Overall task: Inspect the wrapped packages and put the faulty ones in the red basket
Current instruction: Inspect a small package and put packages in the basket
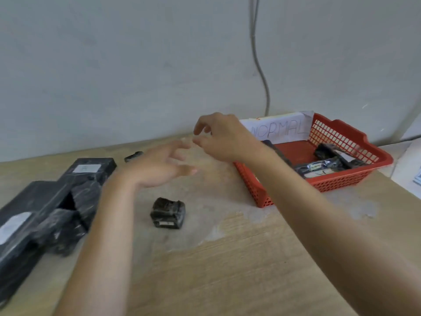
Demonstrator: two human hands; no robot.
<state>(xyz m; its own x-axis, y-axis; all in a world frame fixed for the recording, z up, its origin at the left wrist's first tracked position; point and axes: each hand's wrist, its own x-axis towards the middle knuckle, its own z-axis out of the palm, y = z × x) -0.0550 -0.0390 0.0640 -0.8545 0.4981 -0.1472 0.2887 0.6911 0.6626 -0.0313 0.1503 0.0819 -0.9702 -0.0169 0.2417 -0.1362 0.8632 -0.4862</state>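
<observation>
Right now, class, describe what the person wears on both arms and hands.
Both are bare: the left hand and right hand wear no gloves, and no sleeve, watch or bracelet shows on either arm. Blur hides any rings on the left.

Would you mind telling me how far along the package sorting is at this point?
Several packages already lie in the red basket. Nothing is in hand: the left hand and right hand hover empty. Yet to check: the small package in the middle and the pile on the left.
</observation>
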